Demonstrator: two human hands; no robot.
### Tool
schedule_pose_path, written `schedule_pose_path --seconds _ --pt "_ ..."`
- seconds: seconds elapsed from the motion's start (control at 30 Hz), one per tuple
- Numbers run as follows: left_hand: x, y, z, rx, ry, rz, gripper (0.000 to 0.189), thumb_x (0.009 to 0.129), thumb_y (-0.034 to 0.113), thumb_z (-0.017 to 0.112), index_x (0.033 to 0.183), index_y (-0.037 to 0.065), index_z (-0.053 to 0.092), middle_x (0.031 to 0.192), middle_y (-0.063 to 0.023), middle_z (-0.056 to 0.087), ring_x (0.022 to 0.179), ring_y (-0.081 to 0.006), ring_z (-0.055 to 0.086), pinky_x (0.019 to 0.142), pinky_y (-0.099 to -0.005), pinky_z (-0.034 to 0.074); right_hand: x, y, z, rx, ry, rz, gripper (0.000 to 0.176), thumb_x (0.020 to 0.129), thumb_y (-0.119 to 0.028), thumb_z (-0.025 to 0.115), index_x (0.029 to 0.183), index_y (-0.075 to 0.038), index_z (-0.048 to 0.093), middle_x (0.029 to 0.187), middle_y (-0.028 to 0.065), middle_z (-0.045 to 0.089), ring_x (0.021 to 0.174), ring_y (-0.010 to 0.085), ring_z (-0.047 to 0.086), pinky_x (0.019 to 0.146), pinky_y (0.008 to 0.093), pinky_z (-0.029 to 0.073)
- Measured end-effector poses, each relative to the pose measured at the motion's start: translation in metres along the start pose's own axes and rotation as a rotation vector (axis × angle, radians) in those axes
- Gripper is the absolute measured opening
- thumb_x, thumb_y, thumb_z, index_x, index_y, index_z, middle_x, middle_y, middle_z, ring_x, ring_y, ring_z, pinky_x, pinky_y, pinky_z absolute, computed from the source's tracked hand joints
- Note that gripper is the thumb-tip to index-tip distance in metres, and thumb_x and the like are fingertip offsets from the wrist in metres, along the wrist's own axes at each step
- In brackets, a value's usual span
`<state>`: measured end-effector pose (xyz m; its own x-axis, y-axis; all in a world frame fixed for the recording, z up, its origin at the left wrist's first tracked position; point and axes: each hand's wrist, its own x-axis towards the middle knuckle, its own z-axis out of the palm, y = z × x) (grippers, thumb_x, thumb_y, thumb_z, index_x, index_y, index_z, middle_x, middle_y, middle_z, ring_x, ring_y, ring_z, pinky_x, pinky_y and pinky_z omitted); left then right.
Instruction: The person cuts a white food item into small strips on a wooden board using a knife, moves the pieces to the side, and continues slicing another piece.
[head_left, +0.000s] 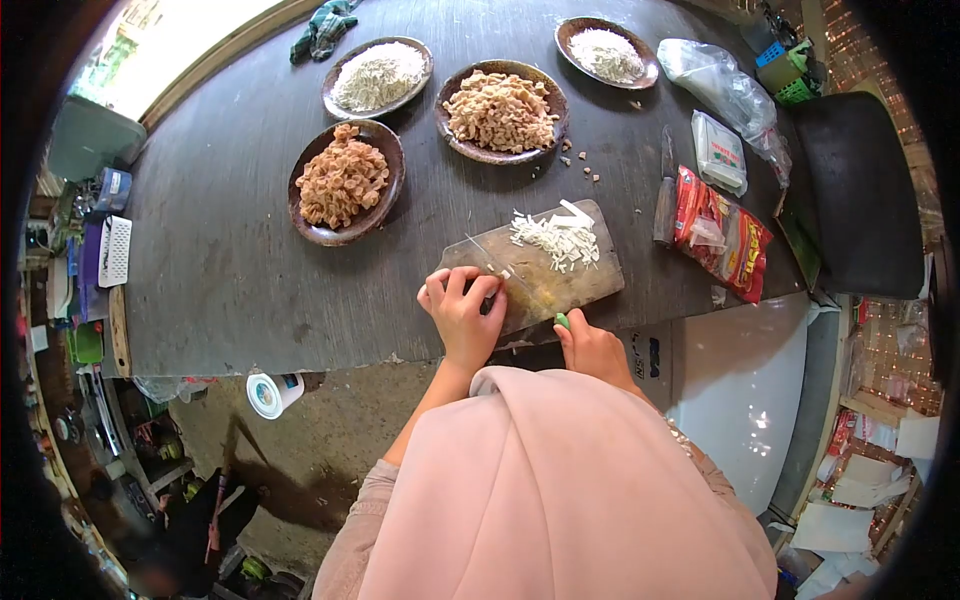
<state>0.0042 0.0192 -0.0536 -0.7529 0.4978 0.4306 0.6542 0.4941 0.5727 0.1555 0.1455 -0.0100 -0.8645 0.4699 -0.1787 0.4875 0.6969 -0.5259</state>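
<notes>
A worn wooden cutting board (545, 297) lies at the table's near edge. White chopped pieces (560, 238) are heaped on its far right part, and a few small bits lie near its middle. My right hand (590, 350) is closed round the green handle of a knife (563, 320), whose thin blade slants up and left across the board. My left hand (465, 312) rests on the board's left edge with its fingers curled, left of the blade. Whatever is under those fingers is hidden.
Brown plates hold white strips (380, 77), (605, 55) and tan chunks (502, 110), (342, 178). At right lie a second knife (665, 205), a red packet (722, 240), a white packet (718, 152) and a clear bag (715, 80). A white tub (275, 395) stands below the table.
</notes>
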Motion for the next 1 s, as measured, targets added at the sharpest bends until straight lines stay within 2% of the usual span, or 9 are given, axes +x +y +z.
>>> schedule_pose_path --seconds 0.17,0.23,0.37,0.43,0.8,1.0 --pt "0.001 0.001 0.001 0.0 0.015 0.003 0.019 0.071 0.013 0.083 0.085 0.016 0.072 0.099 0.0021 0.064 0.107 -0.0261 0.052 0.095 -0.0456 0.033 0.001 0.003 0.006 -0.017 -0.022 0.01 0.027 0.103 -0.031 0.055 0.096 -0.006 0.047 0.067 0.0205 0.066 0.062 0.0447 0.066 0.054 0.0554 0.05" --pt "0.001 0.002 0.001 -0.002 0.017 0.001 0.019 0.071 0.013 0.083 0.085 0.016 0.072 0.099 0.0021 0.064 0.107 -0.0262 0.052 0.095 -0.0455 0.033 0.005 0.001 0.005 0.014 -0.046 0.031 0.024 0.103 -0.027 0.056 0.099 -0.005 0.048 0.069 0.0242 0.065 0.067 0.0475 0.065 0.057 0.0566 0.048" --pt "0.0 0.001 0.001 0.001 0.021 0.0 0.018 0.071 0.013 0.084 0.085 0.016 0.072 0.099 0.0027 0.065 0.108 -0.0264 0.051 0.096 -0.0453 0.033 0.003 0.001 0.004 0.034 -0.03 0.013 0.024 0.103 -0.027 0.056 0.099 -0.005 0.048 0.069 0.0242 0.065 0.068 0.0473 0.065 0.057 0.0569 0.049" --pt "0.0 0.001 0.001 0.002 0.025 0.0 0.018 0.072 0.014 0.084 0.084 0.016 0.072 0.099 0.0031 0.065 0.108 -0.0265 0.05 0.096 -0.0451 0.032 -0.001 0.002 0.004 0.0 -0.027 0.004 0.027 0.104 -0.03 0.055 0.096 -0.005 0.047 0.066 0.021 0.065 0.063 0.0447 0.066 0.054 0.0549 0.05" --pt "-0.007 -0.002 -0.001 0.028 0.009 0.029 0.015 0.074 0.013 0.083 0.085 0.017 0.072 0.103 0.0038 0.065 0.11 -0.0279 0.048 0.096 -0.0469 0.032 -0.001 -0.001 0.001 0.022 -0.034 0.014 0.026 0.104 -0.029 0.054 0.097 -0.005 0.047 0.067 0.0214 0.066 0.065 0.0453 0.066 0.056 0.0552 0.05" --pt "-0.008 0.0 -0.002 -0.021 0.051 -0.031 0.016 0.074 0.012 0.082 0.087 0.018 0.074 0.104 0.004 0.065 0.111 -0.0284 0.047 0.096 -0.047 0.033 0.002 0.002 0.008 0.019 -0.036 0.017 0.026 0.104 -0.03 0.054 0.097 -0.005 0.047 0.069 0.0219 0.066 0.065 0.0458 0.066 0.056 0.0557 0.05"
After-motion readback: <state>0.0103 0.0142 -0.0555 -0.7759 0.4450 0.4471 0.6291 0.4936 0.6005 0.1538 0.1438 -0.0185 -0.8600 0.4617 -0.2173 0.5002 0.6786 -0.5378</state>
